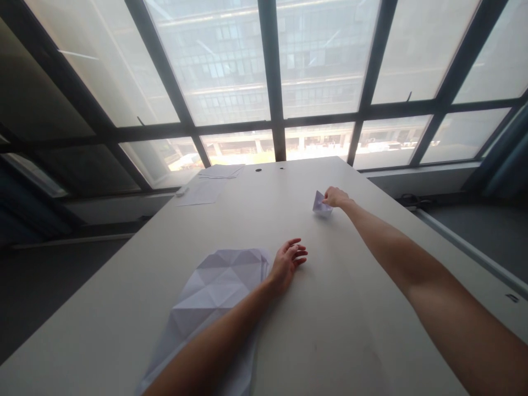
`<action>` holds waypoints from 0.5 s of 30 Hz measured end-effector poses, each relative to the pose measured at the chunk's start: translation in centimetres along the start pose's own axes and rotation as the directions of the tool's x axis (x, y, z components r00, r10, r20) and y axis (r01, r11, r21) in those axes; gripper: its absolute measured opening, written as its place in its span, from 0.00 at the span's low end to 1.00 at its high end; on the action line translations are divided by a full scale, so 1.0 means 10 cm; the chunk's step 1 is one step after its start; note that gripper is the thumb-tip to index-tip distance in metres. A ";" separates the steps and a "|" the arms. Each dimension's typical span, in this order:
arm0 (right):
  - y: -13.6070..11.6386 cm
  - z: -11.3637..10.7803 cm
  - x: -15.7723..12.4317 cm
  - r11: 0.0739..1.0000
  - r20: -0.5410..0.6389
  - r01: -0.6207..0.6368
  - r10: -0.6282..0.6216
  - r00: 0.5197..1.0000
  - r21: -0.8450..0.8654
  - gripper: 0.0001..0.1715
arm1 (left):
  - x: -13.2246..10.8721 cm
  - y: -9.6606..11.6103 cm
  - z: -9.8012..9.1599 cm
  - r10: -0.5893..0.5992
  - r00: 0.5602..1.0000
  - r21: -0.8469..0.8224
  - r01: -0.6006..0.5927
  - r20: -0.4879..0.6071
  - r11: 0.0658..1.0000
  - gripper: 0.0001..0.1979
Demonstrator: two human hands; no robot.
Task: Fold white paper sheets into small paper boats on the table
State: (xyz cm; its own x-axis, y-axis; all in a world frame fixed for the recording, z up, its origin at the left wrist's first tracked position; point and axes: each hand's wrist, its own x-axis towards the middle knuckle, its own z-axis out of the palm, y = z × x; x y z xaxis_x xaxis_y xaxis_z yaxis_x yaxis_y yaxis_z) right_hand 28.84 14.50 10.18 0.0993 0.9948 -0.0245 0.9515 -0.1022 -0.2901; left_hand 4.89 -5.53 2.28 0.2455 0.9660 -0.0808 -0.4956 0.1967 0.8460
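Note:
My right hand (335, 197) reaches far out over the table, its fingers closed on the edge of a small folded paper boat (321, 205). The boat is white and pointed, close to the tabletop; whether it touches the surface I cannot tell. Nearer to me, my left hand (287, 263) rests with its fingers apart and nothing in them. Beside its wrist lies a stack of creased white paper sheets (223, 275), marked with crossing fold lines. My left forearm lies across these sheets and hides part of them.
The white table (256, 220) stretches toward large windows (317, 60). At its far left lie several flat paper sheets (202, 192) and a small white object (181, 191). A round dark hole (258, 170) is near the far edge. Curtains (505, 157) hang at the right.

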 end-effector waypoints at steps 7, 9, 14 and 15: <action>-0.06 -0.06 0.33 0.997 -0.005 -0.044 0.044 0.999 -0.066 0.21 | 0.02 0.00 -0.02 -0.034 0.999 -0.013 0.034 -0.015 0.999 0.19; -0.05 -0.10 0.37 0.996 -0.009 -0.048 0.048 0.999 -0.078 0.22 | 0.02 0.00 -0.02 -0.037 0.999 -0.015 0.037 -0.012 0.999 0.18; 0.04 -0.15 0.34 0.995 -0.027 -0.065 0.063 0.998 -0.079 0.24 | 0.02 0.00 -0.01 -0.039 0.999 -0.002 0.039 -0.031 0.999 0.18; 0.06 -0.14 0.32 0.994 -0.030 -0.074 0.072 0.997 -0.075 0.24 | 0.02 0.00 -0.01 -0.037 0.999 0.003 0.037 -0.033 0.999 0.18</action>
State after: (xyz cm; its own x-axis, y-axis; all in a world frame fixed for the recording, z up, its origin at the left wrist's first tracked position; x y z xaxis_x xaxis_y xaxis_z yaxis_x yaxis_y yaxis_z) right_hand 30.10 17.57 11.32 0.1758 0.9843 -0.0169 0.9608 -0.1753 -0.2147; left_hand 4.86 -5.29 2.24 0.2362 0.9630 -0.1297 -0.4832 0.2322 0.8441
